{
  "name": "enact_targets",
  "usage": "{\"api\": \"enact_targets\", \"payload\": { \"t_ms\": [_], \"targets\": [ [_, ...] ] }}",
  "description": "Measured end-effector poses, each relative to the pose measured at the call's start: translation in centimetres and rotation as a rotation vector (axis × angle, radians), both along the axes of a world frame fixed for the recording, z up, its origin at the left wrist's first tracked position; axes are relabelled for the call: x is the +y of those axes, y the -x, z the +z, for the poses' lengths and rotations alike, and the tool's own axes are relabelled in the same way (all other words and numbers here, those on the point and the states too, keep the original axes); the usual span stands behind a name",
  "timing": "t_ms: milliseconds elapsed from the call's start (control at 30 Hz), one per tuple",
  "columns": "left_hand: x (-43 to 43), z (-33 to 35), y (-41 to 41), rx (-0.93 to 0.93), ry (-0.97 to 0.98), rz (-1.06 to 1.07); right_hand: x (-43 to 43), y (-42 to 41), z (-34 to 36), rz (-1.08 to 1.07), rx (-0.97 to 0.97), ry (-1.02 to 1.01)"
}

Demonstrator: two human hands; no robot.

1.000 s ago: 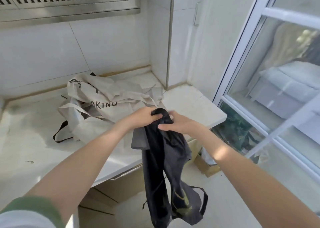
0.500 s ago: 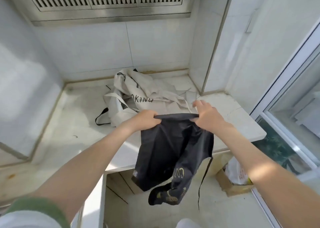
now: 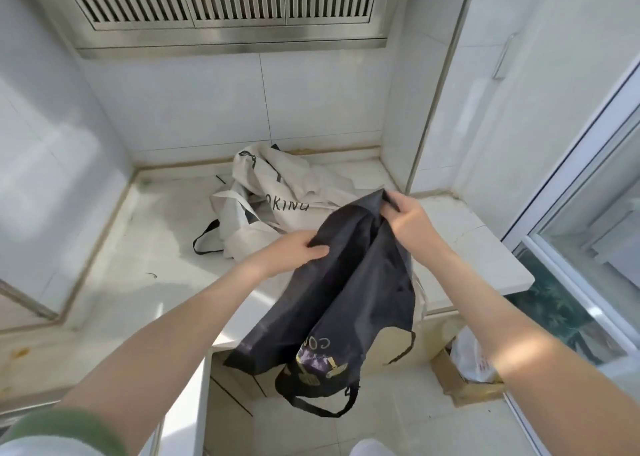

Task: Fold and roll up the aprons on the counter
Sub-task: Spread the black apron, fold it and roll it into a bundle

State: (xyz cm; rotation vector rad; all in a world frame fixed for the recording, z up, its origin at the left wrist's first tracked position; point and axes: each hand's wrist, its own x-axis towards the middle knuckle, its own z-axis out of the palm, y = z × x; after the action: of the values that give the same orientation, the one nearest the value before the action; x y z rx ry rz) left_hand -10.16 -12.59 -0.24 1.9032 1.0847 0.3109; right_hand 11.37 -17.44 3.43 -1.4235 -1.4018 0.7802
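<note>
The person holds a black apron (image 3: 349, 292) up over the front edge of the white bench (image 3: 138, 247), its lower half and ties hanging down past the edge toward the floor. The left hand (image 3: 294, 251) has its fingers curled, pinching the cloth's near upper edge. The right hand (image 3: 408, 218) grips the far top corner, fingers closed on it. A crumpled beige apron (image 3: 277, 199) with black lettering lies on the bench behind, near the back wall.
</note>
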Motion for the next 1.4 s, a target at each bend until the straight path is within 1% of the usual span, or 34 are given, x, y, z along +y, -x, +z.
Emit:
{"api": "enact_targets", "payload": {
  "t_ms": [33,67,100,133,167,200,267,333,433,467,533,567,600,633,667,700,800,900,967,1000,1033,1100,1133,1167,1200,1233,1267,1300,1333,1400],
  "targets": [
    [0.1,0.1,-0.2,-0.018,-0.013,0.035,0.1,-0.5,-0.1,-0.043,-0.091,0.002],
    [0.1,0.3,-0.6,-0.021,-0.051,0.041,0.1,-0.9,-0.2,-0.076,-0.246,0.005],
    [0.1,0.7,-1.0,-0.011,-0.103,0.024,0.1,-1.0,-0.2,-0.061,-0.417,0.014],
    [0.2,1.0,-1.6,0.003,-0.150,0.000,0.0,-0.7,-0.1,-0.004,-0.551,0.008],
    [0.3,1.5,-2.1,0.015,-0.190,-0.027,-0.2,-0.2,0.1,0.067,-0.641,-0.012],
    [0.3,1.9,-2.7,0.034,-0.231,-0.059,-0.3,0.6,0.3,0.154,-0.675,-0.037],
    [0.3,2.4,-3.5,0.056,-0.304,-0.117,-0.1,1.8,0.0,0.285,-0.643,-0.024],
    [0.4,2.6,-3.8,0.029,-0.349,-0.124,0.3,1.8,-0.3,0.275,-0.587,0.045],
    [0.5,2.5,-3.5,-0.041,-0.326,-0.079,0.8,0.8,-0.2,0.243,-0.664,0.149],
    [0.4,2.6,-3.3,-0.065,-0.284,-0.066,0.9,0.5,-0.1,0.232,-0.672,0.161],
    [0.2,2.8,-2.5,-0.090,-0.096,-0.077,1.0,0.0,-0.1,0.161,-0.600,0.122],
    [0.1,2.7,-2.0,-0.038,0.015,-0.110,0.9,-0.3,0.0,0.097,-0.527,0.082],
    [0.0,2.4,-1.4,0.082,0.084,-0.162,0.7,-0.7,0.2,0.032,-0.441,0.039],
    [-0.1,1.9,-0.8,0.200,0.091,-0.192,0.6,-1.1,0.4,-0.019,-0.362,0.003],
    [-0.2,1.5,-0.2,0.268,0.055,-0.183,0.5,-1.5,0.5,-0.058,-0.306,-0.018],
    [-0.2,1.2,0.2,0.274,0.017,-0.134,0.3,-1.8,0.6,-0.081,-0.273,-0.027],
    [0.0,1.0,0.4,0.151,-0.129,0.096,0.0,-2.4,0.4,-0.119,-0.247,-0.001],
    [0.4,1.3,0.0,0.025,-0.273,0.299,-0.1,-2.9,-0.1,-0.129,-0.381,0.073],
    [0.8,1.2,0.2,-0.028,-0.285,0.313,-0.2,-3.5,-0.4,-0.154,-0.424,0.120],
    [1.0,1.3,0.5,-0.011,-0.260,0.289,-0.2,-3.8,-0.5,-0.185,-0.404,0.129],
    [1.1,1.5,0.8,0.056,-0.225,0.245,-0.3,-4.1,-0.6,-0.221,-0.361,0.127],
    [1.5,1.5,1.8,0.311,-0.174,0.102,-0.4,-4.6,-0.5,-0.292,-0.256,0.093],
    [1.8,1.3,2.4,0.438,-0.183,0.053,-0.5,-4.9,-0.5,-0.328,-0.220,0.069],
    [1.9,1.1,2.9,0.510,-0.198,0.052,-0.6,-5.1,-0.4,-0.362,-0.202,0.053],
    [2.0,0.8,3.3,0.505,-0.212,0.093,-0.6,-5.3,-0.3,-0.383,-0.196,0.043],
    [1.9,0.7,3.5,0.439,-0.213,0.175,-0.7,-5.4,-0.3,-0.382,-0.186,0.042],
    [1.7,0.7,3.3,0.354,-0.212,0.270,-0.7,-5.4,-0.4,-0.357,-0.188,0.064],
    [1.3,1.0,2.9,0.268,-0.221,0.356,-0.7,-5.2,-0.4,-0.309,-0.235,0.114],
    [0.9,1.3,2.2,0.194,-0.244,0.420,-0.8,-4.9,-0.4,-0.235,-0.347,0.191],
    [0.5,1.8,0.8,0.105,-0.285,0.462,-1.0,-4.0,-0.8,-0.026,-0.616,0.392]
  ]
}}
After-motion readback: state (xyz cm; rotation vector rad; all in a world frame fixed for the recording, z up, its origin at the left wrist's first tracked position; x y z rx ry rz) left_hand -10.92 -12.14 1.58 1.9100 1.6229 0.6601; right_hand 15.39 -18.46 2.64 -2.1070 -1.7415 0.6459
